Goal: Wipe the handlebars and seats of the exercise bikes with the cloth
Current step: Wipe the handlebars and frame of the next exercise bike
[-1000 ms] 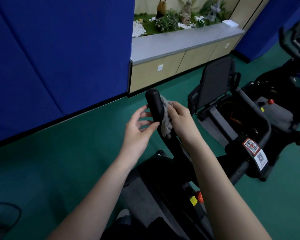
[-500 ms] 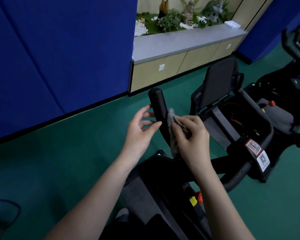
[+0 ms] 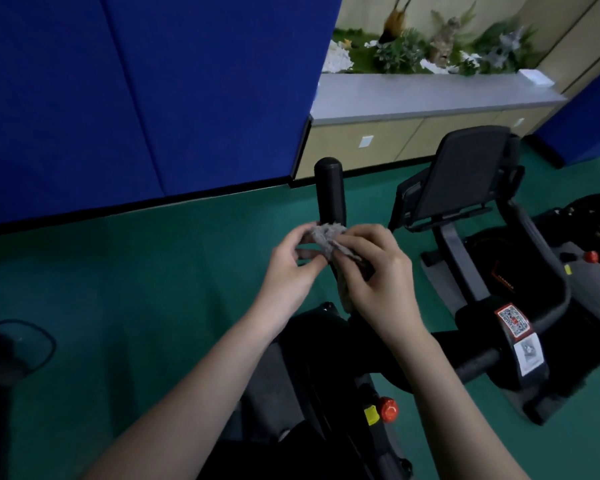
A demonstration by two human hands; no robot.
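Two hands meet at mid-scene: the left hand and the right hand both pinch the grey cloth, bunched just in front of the upright black handlebar. The cloth looks light, soft and limp, so it is probably best gathered into one palm and wrapped round the stiff, fixed grip. The only container, a planter behind the far worktop, holds greenery and white stones.

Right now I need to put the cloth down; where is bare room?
The grey countertop is bare from the blue wall panel to the small white box. The green floor left of the handlebar is open too. Crowded: the plants behind the countertop, and around the second bike.
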